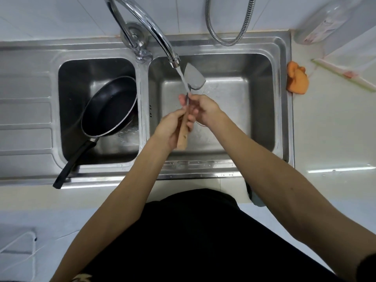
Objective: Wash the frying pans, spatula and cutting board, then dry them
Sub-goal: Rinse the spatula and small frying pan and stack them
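A spatula [194, 77] with a grey blade and a wooden handle is held over the right sink basin [258, 102], under water running from the tap [154, 35]. My left hand [169, 129] grips the wooden handle. My right hand [200, 109] is closed around the metal neck just below the blade. A black frying pan [108, 106] leans in the left basin [71, 78], its long handle sticking out over the front rim. A second pan seems to lie under it, mostly hidden. No cutting board is in view.
An orange cloth [297, 80] lies on the counter right of the sink. A clear plastic bottle [321, 23] lies at the back right. A metal shower hose [227, 27] hangs behind the basin. The ribbed drainboard [24, 115] is on the left.
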Demonstrator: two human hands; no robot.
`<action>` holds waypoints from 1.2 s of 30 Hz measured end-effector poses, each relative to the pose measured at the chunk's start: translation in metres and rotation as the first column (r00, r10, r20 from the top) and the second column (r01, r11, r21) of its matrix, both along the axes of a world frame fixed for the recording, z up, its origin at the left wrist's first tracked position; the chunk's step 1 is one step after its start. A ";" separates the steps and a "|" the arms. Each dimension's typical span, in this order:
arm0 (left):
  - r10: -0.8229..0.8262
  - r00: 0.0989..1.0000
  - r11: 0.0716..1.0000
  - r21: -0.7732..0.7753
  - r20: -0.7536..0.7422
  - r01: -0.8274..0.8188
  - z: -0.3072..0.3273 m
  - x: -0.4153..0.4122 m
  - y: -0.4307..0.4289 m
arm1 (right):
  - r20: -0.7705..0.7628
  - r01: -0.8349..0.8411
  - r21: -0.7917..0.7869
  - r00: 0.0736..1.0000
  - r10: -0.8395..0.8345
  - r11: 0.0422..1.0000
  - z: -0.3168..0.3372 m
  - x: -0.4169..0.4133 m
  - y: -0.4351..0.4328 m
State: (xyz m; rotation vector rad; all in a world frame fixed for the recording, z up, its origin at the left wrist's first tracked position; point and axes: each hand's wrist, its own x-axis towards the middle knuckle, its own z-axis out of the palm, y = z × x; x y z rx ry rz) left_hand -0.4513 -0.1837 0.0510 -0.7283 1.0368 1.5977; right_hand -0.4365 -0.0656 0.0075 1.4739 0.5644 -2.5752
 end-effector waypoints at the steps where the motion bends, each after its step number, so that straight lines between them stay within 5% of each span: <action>1: 0.013 1.000 1.000 0.010 0.010 -0.013 0.001 -0.004 0.002 | 0.007 -0.011 -0.014 1.000 0.011 1.000 0.001 -0.003 0.002; 9: -0.007 0.999 0.999 0.046 0.035 0.005 0.006 -0.023 0.012 | 0.056 -0.021 -0.043 0.998 0.023 0.999 0.002 -0.017 0.014; 14: -0.326 0.934 0.933 -0.208 -0.145 0.293 0.002 -0.036 0.000 | 0.109 -0.008 0.005 0.994 0.007 1.000 -0.014 -0.021 0.009; 17: -0.249 0.939 0.919 -0.365 -0.239 0.151 -0.010 -0.068 -0.013 | 0.140 0.129 -0.044 0.983 -0.122 0.991 -0.020 -0.021 0.010; 21: -0.033 0.908 0.917 -0.375 -0.417 -0.139 -0.008 -0.121 -0.019 | 0.132 0.201 -0.088 0.973 -0.189 0.976 -0.023 -0.018 0.013; 27: -0.150 0.838 0.884 -0.451 -0.525 -0.125 -0.013 -0.169 -0.002 | 0.096 0.195 -0.098 0.978 -0.186 0.976 -0.023 -0.018 0.014; 36: -0.095 0.805 0.871 -0.441 -0.585 -0.217 -0.019 -0.192 0.023 | 0.086 0.157 -0.102 0.985 -0.149 0.982 -0.011 -0.018 0.012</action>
